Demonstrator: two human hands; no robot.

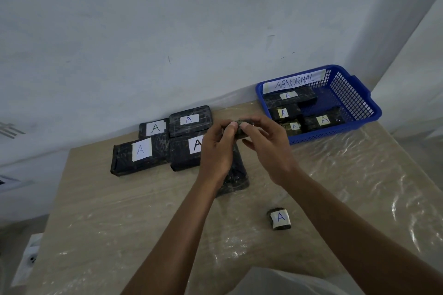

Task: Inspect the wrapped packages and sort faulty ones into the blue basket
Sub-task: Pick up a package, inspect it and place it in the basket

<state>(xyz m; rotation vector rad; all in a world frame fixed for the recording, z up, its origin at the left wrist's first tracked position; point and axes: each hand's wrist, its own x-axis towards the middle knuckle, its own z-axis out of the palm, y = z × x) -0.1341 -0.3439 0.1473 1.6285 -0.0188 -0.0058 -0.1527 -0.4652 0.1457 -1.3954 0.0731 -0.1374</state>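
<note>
So right now I've got a small black wrapped package (239, 128) held up between both hands over the middle of the table (119, 211). Left hand (217, 148) pinches its left end, right hand (268, 141) pinches the right end, thumbs on top, fingers curled under. It's off the table surface, just in front of the stack at the back.

My take on doing this check properly: turn it slowly end to end, look at every face for torn wrap or a missing label, and keep the grip light so I don't wrinkle the film myself. I can't see a label on the side facing me, which could be the fault, or it's just turned away. Can't tell yet.

The blue basket (354, 108) sits far right with an "ABNORMAL" sign (294, 83) on its back wall. Four packages (290, 97) lie in it, each with an "A" label, crowded toward its left side, so the right part has room.

Elsewhere: four labelled packages (141, 153) grouped far left, a dark one (236, 175) lying under my left wrist, and a tiny labelled one (280, 218) alone near right.
</note>
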